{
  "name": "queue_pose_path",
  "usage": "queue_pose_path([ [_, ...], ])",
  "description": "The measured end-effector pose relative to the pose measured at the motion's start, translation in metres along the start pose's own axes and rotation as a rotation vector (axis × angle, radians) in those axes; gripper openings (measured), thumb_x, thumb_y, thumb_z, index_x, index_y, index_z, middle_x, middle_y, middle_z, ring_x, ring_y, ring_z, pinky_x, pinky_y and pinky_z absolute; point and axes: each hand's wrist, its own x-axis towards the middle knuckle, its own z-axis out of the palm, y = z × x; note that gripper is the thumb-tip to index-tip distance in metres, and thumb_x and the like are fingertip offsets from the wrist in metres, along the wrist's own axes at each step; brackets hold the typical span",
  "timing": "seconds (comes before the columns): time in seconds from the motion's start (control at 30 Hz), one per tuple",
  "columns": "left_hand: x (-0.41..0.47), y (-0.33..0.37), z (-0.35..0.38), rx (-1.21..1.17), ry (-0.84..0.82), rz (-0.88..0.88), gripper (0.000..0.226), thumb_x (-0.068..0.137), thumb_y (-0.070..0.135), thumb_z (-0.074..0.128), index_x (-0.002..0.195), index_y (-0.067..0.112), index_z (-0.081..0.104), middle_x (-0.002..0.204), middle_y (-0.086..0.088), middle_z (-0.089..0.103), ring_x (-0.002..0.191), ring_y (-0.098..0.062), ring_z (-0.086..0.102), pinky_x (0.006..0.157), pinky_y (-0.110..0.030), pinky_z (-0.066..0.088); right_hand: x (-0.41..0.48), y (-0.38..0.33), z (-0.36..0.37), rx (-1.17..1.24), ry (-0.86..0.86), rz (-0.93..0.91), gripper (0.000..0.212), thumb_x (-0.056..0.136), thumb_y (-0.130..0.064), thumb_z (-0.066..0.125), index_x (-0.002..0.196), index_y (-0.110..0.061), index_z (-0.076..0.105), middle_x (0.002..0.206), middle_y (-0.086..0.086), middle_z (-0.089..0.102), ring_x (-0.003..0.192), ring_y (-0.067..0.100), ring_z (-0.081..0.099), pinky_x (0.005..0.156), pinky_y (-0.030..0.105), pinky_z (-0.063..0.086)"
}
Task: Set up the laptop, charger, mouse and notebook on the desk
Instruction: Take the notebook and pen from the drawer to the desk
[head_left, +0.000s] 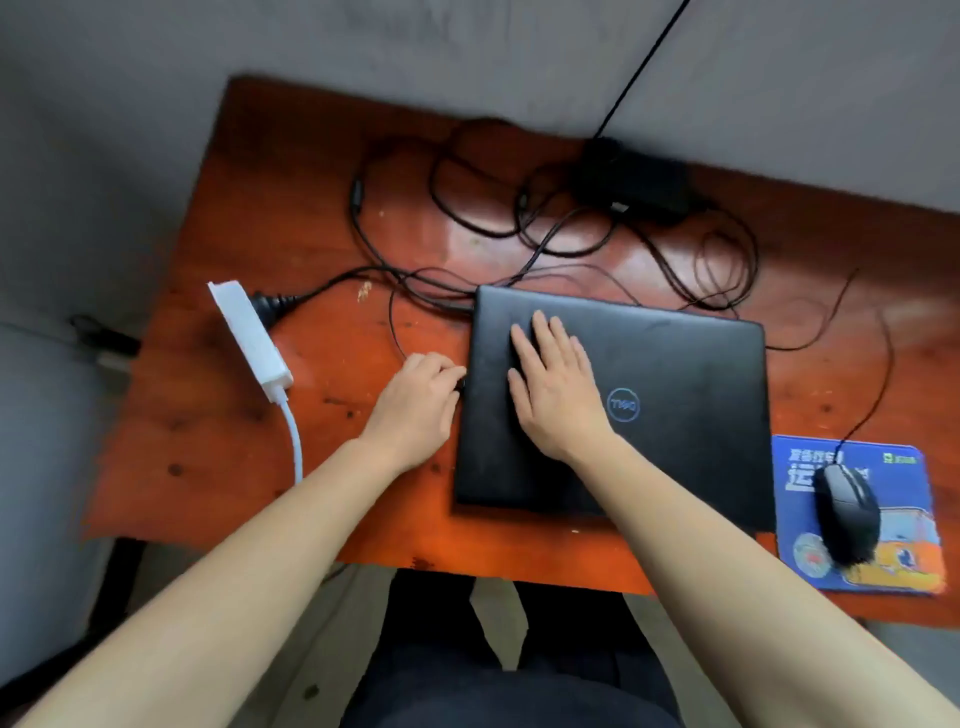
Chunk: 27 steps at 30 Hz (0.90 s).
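Right hand (556, 384) is laid flat, fingers straight and slightly spread, on the lid of the closed black Dell laptop (675, 415). Nothing is gripped by it. Left hand (415, 402) is held against the laptop's left edge, its fingers curled and pinched on a small black plug (460, 385) that touches that edge. A thin black wire (394, 322) is seen looping into this hand; which lead it belongs to cannot be told.

The laptop is placed flat in the middle of the orange-red wooden desk (208, 415), close to the front edge. The black charger brick (631, 179) is set at the far edge, well apart from the laptop, with loose black cables (467, 218) tangled on the surface between them. A white power strip (249, 332) is lying near the left edge, with a black mains plug (275, 303) seated in its far end and a white cord (296, 441) trailing off toward the front edge. A black wired mouse (849, 512) is resting on a blue printed mouse pad (904, 478), just right of the laptop by the front edge.
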Motion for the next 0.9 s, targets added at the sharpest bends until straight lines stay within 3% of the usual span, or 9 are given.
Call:
queue_pose_path([
  [0.07,-0.003,0.012,-0.01,0.017,-0.08,-0.076,0.04,0.096,0.014,0.056,0.135,0.007,0.057,0.131,-0.009,0.057,0.122,-0.031,0.048,0.101,-0.043,0.043,-0.004,0.011,-0.019,-0.009,-0.115,-0.025,0.059,0.105,-0.036,0.036,0.158,-0.013,0.023,0.166,0.014,0.015,0.153,0.032,0.013,0.123,0.044,0.016],
  [0.13,0.003,0.028,-0.04,0.114,-0.053,-0.046,0.043,0.095,0.021,0.057,0.137,0.011,0.056,0.137,-0.006,0.056,0.129,-0.029,0.046,0.101,-0.043,0.043,-0.012,0.027,-0.056,0.001,-0.082,0.004,0.06,0.104,-0.039,0.038,0.157,-0.013,0.026,0.165,0.016,0.017,0.153,0.032,0.016,0.122,0.045,0.02],
  [0.37,0.057,0.092,-0.204,0.286,0.379,-0.012,0.041,0.096,0.03,0.06,0.129,0.007,0.064,0.138,-0.016,0.058,0.129,-0.034,0.05,0.099,-0.048,0.043,-0.003,0.07,-0.216,-0.03,0.321,0.057,0.06,0.101,-0.041,0.048,0.152,-0.01,0.04,0.162,0.022,0.026,0.149,0.039,0.025,0.12,0.048,0.024],
  [0.53,0.055,0.164,-0.291,0.344,0.701,-0.048,0.051,0.099,0.041,0.043,0.132,0.006,0.061,0.14,-0.018,0.056,0.132,-0.036,0.046,0.104,-0.05,0.037,0.01,0.072,-0.325,0.0,0.549,-0.092,0.06,0.101,-0.043,0.048,0.152,-0.013,0.038,0.163,0.019,0.024,0.15,0.036,0.023,0.12,0.049,0.023],
  [0.7,0.03,0.223,-0.323,0.427,0.924,-0.155,0.061,0.098,0.049,0.031,0.136,0.008,0.057,0.144,-0.02,0.052,0.133,-0.039,0.045,0.107,-0.051,0.036,0.014,0.069,-0.388,0.041,0.694,-0.294,0.06,0.101,-0.045,0.046,0.153,-0.016,0.037,0.163,0.017,0.024,0.148,0.037,0.026,0.119,0.051,0.024],
  [0.8,0.008,0.24,-0.318,0.459,0.941,-0.262,0.065,0.098,0.051,0.03,0.141,0.009,0.053,0.147,-0.023,0.047,0.136,-0.042,0.041,0.108,-0.053,0.034,0.019,0.057,-0.39,0.123,0.744,-0.398,0.059,0.1,-0.045,0.048,0.151,-0.015,0.041,0.163,0.018,0.024,0.148,0.037,0.027,0.119,0.052,0.026],
  [0.9,-0.034,0.245,-0.298,0.51,0.929,-0.405,0.066,0.097,0.052,0.032,0.144,0.008,0.05,0.15,-0.026,0.043,0.137,-0.044,0.039,0.11,-0.054,0.033,0.021,0.026,-0.367,0.187,0.666,-0.51,0.062,0.099,-0.049,0.049,0.15,-0.016,0.042,0.163,0.018,0.023,0.149,0.036,0.026,0.117,0.051,0.028],
])
